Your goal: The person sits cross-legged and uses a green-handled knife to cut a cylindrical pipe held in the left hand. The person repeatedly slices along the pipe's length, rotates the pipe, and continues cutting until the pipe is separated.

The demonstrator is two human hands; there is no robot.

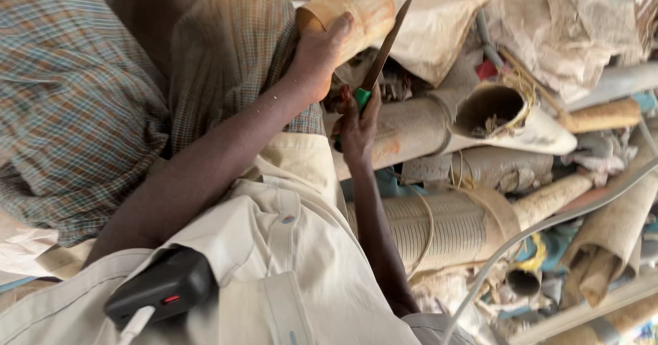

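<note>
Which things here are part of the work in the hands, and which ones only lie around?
In use:
- left hand, gripping the tan pipe piece
- right hand, holding the green-handled knife with its blade against that piece

Lying about:
- wide grey pipe with open mouth
- slotted pipe
- crumpled sacks
- black device on the lap

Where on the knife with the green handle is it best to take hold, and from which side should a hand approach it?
Probably at the green handle, the lower end of the knife, coming from below. The long bare blade points up and right, close to the tan pipe piece held by the left hand, so that end is unsafe. The right hand already wraps the handle from below.
</note>
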